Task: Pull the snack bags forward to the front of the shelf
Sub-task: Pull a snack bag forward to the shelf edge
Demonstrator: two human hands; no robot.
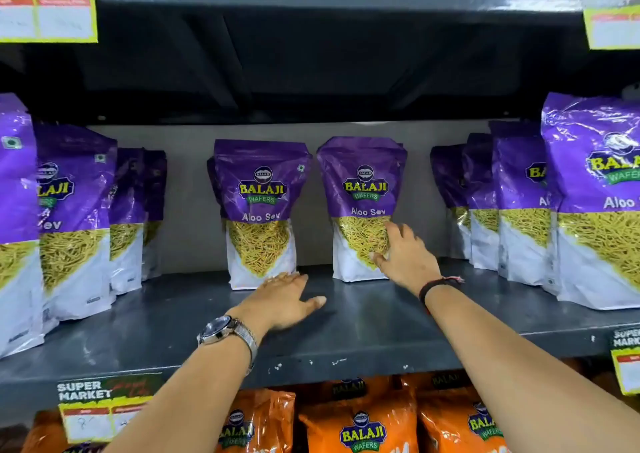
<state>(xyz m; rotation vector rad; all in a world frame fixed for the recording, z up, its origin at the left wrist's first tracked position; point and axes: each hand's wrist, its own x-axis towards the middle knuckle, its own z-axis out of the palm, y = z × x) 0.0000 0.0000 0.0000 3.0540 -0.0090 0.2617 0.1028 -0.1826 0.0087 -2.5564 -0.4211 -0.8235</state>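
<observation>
- The dark grey shelf (pixel 363 317) is spanning the whole view, and a broad bare strip is lying open between its front edge and the two middle bags.
- At the right end, a row of purple snack bags (pixel 595 210) is standing upright in a file running from the back wall to near the front edge.
- At the left end, another row of purple bags (pixel 69 217) is standing likewise, the nearest one reaching the front edge.
- Two single stacks are standing far back against the rear wall at mid-shelf: the left middle bag (pixel 261 213) and the right middle bag (pixel 362 207), with a gap between them and wider gaps to the side rows.
- The right hand (pixel 403 255) is pressing spread, uncurled fingers against the lower front of the right middle bag, not wrapped around it.
- The left hand (pixel 284 297) is lying flat with fingers extended, fingertips just at the base of the left middle bag, clasping nothing.
- Orange bags (pixel 360 421) are sitting on the level below.
- A wristwatch (pixel 221 329) is sitting on the left wrist.
</observation>
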